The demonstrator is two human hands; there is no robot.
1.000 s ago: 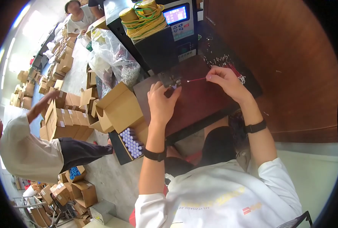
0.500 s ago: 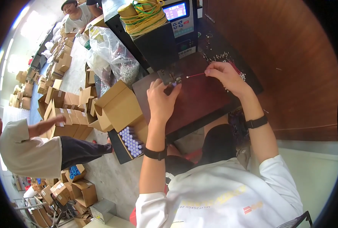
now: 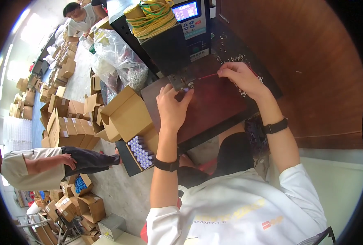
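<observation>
My left hand [image 3: 171,107] rests at the near edge of the dark red work board [image 3: 218,100], thumb and fingers closed round a small cylindrical cell [image 3: 186,90]; only its pale bluish end shows. That end sits right at the metal tips [image 3: 189,84] low on the front of a black spot welding machine [image 3: 165,50]. Between finger and thumb, my right hand [image 3: 243,80] pinches a thin red wire [image 3: 208,76]. The wire stretches leftward, and its far end reaches close to the metal tips; whether it touches them I cannot tell.
Loose red wires with white ends [image 3: 240,61] lie behind my right hand. Yellow-green wire [image 3: 155,24] is coiled on the machine. Left of the board stand an open carton [image 3: 126,116], a box of purple-ended cells [image 3: 140,153] and a plastic bag [image 3: 122,59]. A co-worker [image 3: 34,167] stands farther left.
My right hand has shifted slightly left and up, bringing the wire's end nearer the metal tips. My left hand has barely moved. The co-worker at left has lowered an arm.
</observation>
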